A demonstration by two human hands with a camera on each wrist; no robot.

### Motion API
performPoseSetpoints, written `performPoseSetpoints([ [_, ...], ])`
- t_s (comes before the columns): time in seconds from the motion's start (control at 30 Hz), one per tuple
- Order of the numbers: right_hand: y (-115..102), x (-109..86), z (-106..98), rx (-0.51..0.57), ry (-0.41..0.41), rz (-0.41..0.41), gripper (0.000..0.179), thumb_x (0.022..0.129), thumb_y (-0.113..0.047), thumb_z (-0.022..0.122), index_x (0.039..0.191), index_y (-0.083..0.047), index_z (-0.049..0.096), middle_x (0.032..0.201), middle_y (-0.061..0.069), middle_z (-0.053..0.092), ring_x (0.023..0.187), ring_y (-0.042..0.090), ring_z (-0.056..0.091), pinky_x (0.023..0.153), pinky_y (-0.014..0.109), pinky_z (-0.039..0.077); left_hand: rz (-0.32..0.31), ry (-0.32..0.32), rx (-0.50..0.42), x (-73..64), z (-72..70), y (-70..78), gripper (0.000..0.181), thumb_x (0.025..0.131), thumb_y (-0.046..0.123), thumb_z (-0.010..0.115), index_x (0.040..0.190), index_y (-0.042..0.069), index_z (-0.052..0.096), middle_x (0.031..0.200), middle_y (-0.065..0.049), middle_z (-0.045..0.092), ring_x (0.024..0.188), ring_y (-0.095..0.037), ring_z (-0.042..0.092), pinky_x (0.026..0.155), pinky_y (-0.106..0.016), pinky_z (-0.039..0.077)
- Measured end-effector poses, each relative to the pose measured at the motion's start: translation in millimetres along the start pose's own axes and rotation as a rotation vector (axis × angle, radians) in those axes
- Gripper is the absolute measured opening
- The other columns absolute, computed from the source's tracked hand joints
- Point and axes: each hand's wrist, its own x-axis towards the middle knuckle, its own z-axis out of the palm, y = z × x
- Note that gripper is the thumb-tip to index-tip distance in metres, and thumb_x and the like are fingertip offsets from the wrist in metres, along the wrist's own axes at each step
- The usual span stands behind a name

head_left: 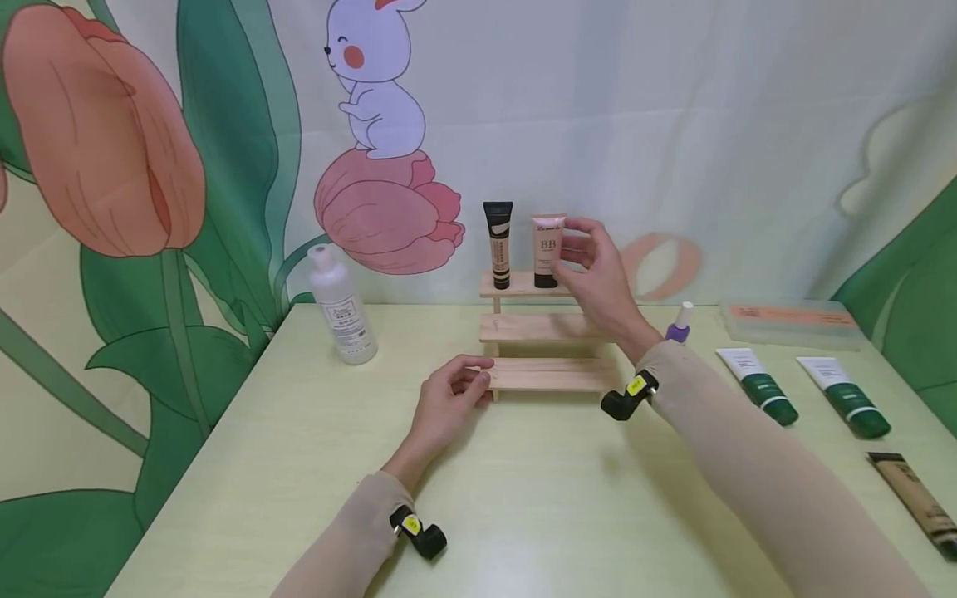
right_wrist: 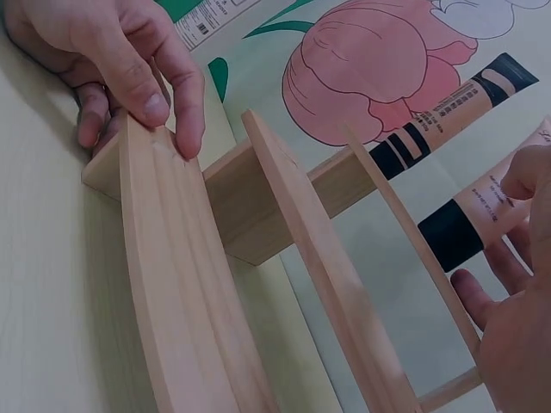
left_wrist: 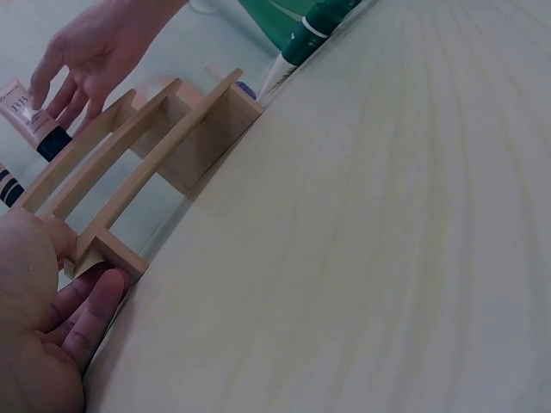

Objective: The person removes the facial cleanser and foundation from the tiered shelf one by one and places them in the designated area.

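A three-step wooden display rack [head_left: 549, 375] stands on the table in the head view. My left hand [head_left: 447, 400] grips the left end of its lowest step, with thumb on top and fingers underneath, as the left wrist view shows. On the top step, my right hand [head_left: 601, 274] pinches a pink BB cream tube [head_left: 548, 245] by its right side; its black cap [right_wrist: 451, 235] is down at the step. To the left of that tube, a black-and-beige cosmetic tube [head_left: 500, 249] stands upright on its cap on the same step.
A white bottle [head_left: 344, 309] stands left of the rack. On the right are purple nail polish [head_left: 678, 325], two green-and-white tubes [head_left: 761, 389], a flat translucent box [head_left: 791, 324] and a brown tube [head_left: 914, 501]. A printed curtain [head_left: 523, 100] hangs behind the table.
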Motion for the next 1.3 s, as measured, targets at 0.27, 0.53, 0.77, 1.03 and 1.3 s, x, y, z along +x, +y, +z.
performPoseSetpoints([
  [0.27, 3, 5.5, 9, -0.059, 0.002, 0.008, 0.048, 0.109, 0.0, 0.065, 0.154, -0.001, 0.049, 0.141, 0.024, 0.067, 0.125, 0.032, 0.067, 0.107, 0.035, 0.057, -0.008, -0.003, -0.007, -0.3, 0.0, 1.6, 0.019, 0.11, 0.013, 0.073, 0.128, 0.013, 0.079, 0.102, -0.012, 0.08, 0.089, -0.028, 0.08, 0.081, -0.031, 0.068],
  [0.53, 0, 3.7, 11, -0.071, 0.019, 0.007, 0.044, 0.108, 0.006, 0.061, 0.15, 0.001, 0.049, 0.139, 0.025, 0.065, 0.121, 0.03, 0.066, 0.106, 0.034, 0.056, -0.01, -0.007, 0.013, -1.0, 1.7, 0.4, 0.018, 0.111, 0.014, 0.071, 0.129, 0.014, 0.078, 0.101, -0.009, 0.079, 0.086, -0.021, 0.078, 0.079, -0.027, 0.067],
  [0.77, -9, -0.8, 7, -0.052, 0.04, -0.017, 0.043, 0.107, 0.006, 0.062, 0.149, 0.002, 0.049, 0.138, 0.023, 0.065, 0.121, 0.028, 0.065, 0.106, 0.032, 0.055, -0.009, 0.003, 0.027, -1.1, 0.9, 1.0, 0.019, 0.111, 0.014, 0.072, 0.129, 0.013, 0.078, 0.102, -0.01, 0.079, 0.087, -0.024, 0.078, 0.081, -0.03, 0.067],
  [1.03, -18, -11.0, -13, -0.07, 0.053, -0.047, 0.044, 0.108, 0.003, 0.063, 0.15, 0.002, 0.049, 0.138, 0.021, 0.066, 0.119, 0.026, 0.065, 0.099, 0.025, 0.054, -0.009, 0.006, 0.014, -0.1, 3.1, -1.3, 0.018, 0.111, 0.014, 0.072, 0.128, 0.012, 0.078, 0.102, -0.012, 0.08, 0.089, -0.028, 0.08, 0.082, -0.033, 0.068],
  [1.3, -30, -28.6, -47, -0.093, 0.114, -0.063, 0.041, 0.109, 0.0, 0.064, 0.148, -0.006, 0.054, 0.131, 0.012, 0.068, 0.112, 0.019, 0.066, 0.089, 0.021, 0.056, -0.01, 0.009, 0.029, -0.5, 1.9, 0.1, 0.018, 0.111, 0.013, 0.072, 0.127, 0.016, 0.079, 0.101, -0.008, 0.08, 0.086, -0.021, 0.079, 0.079, -0.027, 0.067],
])
